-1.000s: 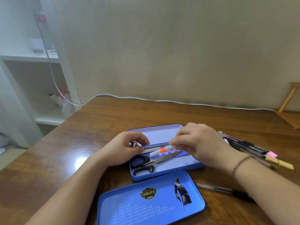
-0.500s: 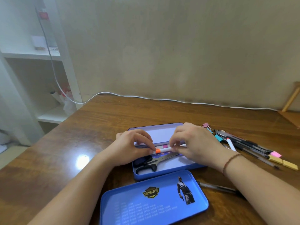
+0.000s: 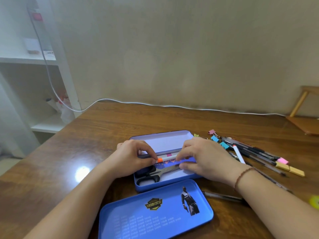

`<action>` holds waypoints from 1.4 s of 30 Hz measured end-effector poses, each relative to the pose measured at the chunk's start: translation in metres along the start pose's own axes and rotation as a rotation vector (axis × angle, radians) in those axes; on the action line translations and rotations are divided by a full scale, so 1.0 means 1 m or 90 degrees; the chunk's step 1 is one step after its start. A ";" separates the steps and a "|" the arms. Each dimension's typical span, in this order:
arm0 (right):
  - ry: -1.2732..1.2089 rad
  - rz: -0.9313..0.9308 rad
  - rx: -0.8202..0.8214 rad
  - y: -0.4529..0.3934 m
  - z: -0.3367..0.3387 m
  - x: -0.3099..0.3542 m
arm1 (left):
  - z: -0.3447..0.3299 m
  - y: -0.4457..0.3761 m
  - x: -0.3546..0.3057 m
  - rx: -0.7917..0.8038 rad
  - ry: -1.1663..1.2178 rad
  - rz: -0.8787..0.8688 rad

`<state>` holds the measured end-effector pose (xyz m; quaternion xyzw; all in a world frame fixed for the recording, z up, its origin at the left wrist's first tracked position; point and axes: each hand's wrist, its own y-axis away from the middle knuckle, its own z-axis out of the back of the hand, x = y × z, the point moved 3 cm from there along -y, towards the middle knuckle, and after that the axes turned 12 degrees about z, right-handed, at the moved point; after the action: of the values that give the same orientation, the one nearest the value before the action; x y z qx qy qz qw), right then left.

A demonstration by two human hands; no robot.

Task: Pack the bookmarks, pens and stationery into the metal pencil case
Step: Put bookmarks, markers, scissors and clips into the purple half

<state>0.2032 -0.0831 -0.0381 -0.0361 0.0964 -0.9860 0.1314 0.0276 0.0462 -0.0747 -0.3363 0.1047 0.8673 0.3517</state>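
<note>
**Both hands pinch items low inside the open tin**

Since the earlier frames both hands have drawn closer together over the metal pencil case (image 3: 174, 135), and more of the binder clips (image 3: 214, 138) at the case's 2 o'clock corner now show. The left hand (image 3: 133, 158) has thumb and forefinger pressed together on the orange-banded end of a white pen (image 3: 166, 158) lying lengthwise in the tin. The right hand (image 3: 205, 157) has its fingertips clamped on a blue bookmark (image 3: 187, 161) just beside that pen, on the near side. Black-handled scissors (image 3: 151, 175) lie in the case at its 7 o'clock corner, blades pointing toward 3 o'clock, under the bookmark's edge.

Lying apart from the tin at its 6 o'clock, the blue lid (image 3: 155, 213) rests printed side up on the wooden table (image 3: 86, 135). At 3 o'clock of the case sits a loose bundle of pens (image 3: 255, 151), with a white marker (image 3: 239, 154) across it and pink and yellow sticky tabs (image 3: 284, 165) at its far end. One more pen (image 3: 222, 196) lies under the right forearm. A white cable (image 3: 172, 106) runs along the table's far edge.
</note>
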 end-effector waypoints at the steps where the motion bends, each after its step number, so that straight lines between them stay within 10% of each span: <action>1: -0.005 -0.024 -0.054 0.004 0.007 -0.002 | 0.000 0.000 0.000 0.003 0.003 -0.005; 5: -0.044 -0.264 -0.265 0.050 0.052 -0.039 | 0.002 0.001 -0.002 -0.035 0.035 -0.025; 11: -0.043 -0.528 -0.038 0.093 0.034 -0.073 | -0.004 0.007 -0.007 0.009 -0.026 -0.073; 18: -0.062 -0.505 -0.028 0.088 0.020 -0.076 | -0.004 0.008 -0.006 0.029 -0.037 -0.058; 25: -0.447 -0.433 -0.454 0.087 0.041 -0.065 | -0.005 0.007 -0.006 0.030 -0.007 -0.067; 28: -0.545 -0.315 -0.413 0.063 0.038 -0.031 | -0.005 0.006 -0.006 0.029 -0.002 -0.068; 34: -0.182 -0.212 -0.234 0.027 0.005 0.005 | -0.005 0.004 -0.003 0.029 0.008 -0.068; 42: -0.070 -0.229 -0.159 0.011 -0.012 0.012 | -0.006 0.003 -0.003 0.041 -0.007 -0.053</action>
<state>0.1928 -0.0944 -0.0515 -0.1227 0.2026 -0.9704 -0.0473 0.0301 0.0402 -0.0770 -0.3241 0.1165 0.8498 0.3990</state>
